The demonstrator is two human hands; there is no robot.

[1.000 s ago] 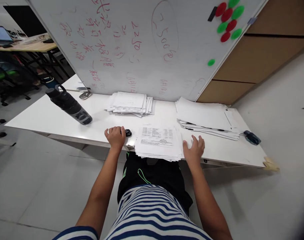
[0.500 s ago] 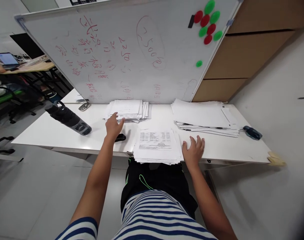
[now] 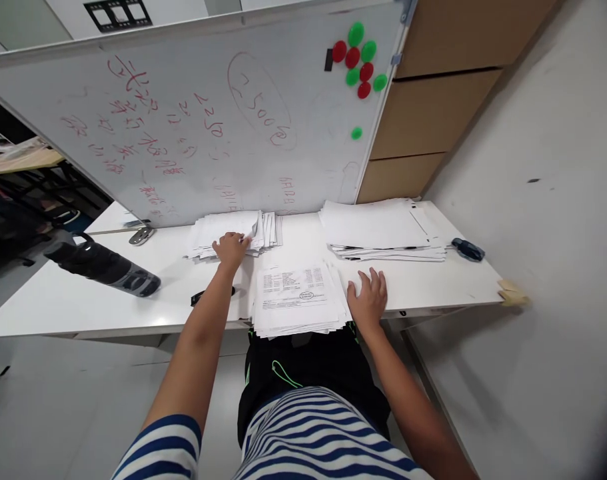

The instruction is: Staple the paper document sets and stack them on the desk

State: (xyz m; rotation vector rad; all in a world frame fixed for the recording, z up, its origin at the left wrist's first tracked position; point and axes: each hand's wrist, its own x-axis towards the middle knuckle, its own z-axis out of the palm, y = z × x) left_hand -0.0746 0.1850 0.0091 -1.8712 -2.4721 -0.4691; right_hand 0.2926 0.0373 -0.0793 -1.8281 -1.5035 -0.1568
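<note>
**Barely begun: curled up at one corner, not yet lifted clear**

At the near edge of a white rectangular table (image 3: 148, 303), a central stack of printed white paper (image 3: 296, 307), oval-stamped on top. Beyond and to the left of that central stack, touching a loose pile of white paper (image 3: 220, 229) with the bare left hand (image 3: 232, 249): fingers bent and partly closed, right beside the curled corner of a thin white top sheet (image 3: 254, 225). Cannot tell whether pinched or merely pushed up. Just right of the central stack, at the table surface, the bare right hand (image 3: 369, 298): fingers spread, well open, holding nothing; contact with the stack's edge unclear.

Judging by this, only a start made: corner raised, remainder of the sheet not yet off its pile. Beyond and right of the central stack, out of reach of either hand's present hold, a wide pile of larger white sheets (image 3: 373, 223), uneven along the front. Left of the central stack, partly behind the left forearm, a black elongated tool (image 3: 198, 297), perhaps a stapler.
</note>
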